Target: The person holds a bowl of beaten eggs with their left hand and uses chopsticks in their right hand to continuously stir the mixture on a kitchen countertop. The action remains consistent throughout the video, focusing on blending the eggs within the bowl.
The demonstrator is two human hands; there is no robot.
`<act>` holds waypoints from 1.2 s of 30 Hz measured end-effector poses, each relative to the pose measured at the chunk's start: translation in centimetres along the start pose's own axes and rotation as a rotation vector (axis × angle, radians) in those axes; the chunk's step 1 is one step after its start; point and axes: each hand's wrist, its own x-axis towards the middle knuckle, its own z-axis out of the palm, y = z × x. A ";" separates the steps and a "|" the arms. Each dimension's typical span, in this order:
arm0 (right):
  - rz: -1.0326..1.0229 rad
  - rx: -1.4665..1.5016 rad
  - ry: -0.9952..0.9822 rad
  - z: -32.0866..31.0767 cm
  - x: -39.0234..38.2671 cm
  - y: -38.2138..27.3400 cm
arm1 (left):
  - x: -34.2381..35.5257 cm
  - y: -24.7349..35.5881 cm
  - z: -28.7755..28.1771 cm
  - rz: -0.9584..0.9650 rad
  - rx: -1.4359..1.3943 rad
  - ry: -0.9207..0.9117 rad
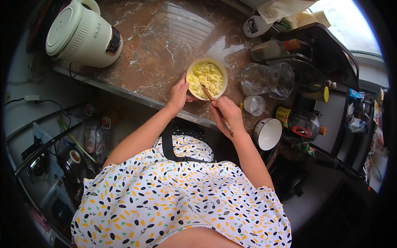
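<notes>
A cream-coloured bowl (226, 81) of lumpy pale yellow food (205, 74) sits near the front edge of the brown marbled counter. My left hand (180, 93) grips the bowl's left side, its thumb close to the rim and the fingers partly hidden below. In my right hand (227, 110), brown wooden chopsticks (206, 91) slant down over the near rim, with their tips in the food. Their back ends stick out beneath that hand, toward the wrist.
A pale green kitchen appliance (80, 37) with a lid stands at the counter's left. Rightward are a glass pitcher (264, 79), a small clear jar (254, 106), a white bowl (269, 134) and a dark sauce bottle (301, 122). Behind them are more bottles and a white jug (255, 27).
</notes>
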 end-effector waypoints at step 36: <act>0.475 0.276 0.240 1.7 0.5 -0.8 | -0.1 -0.4 0.1 0.051 0.051 0.017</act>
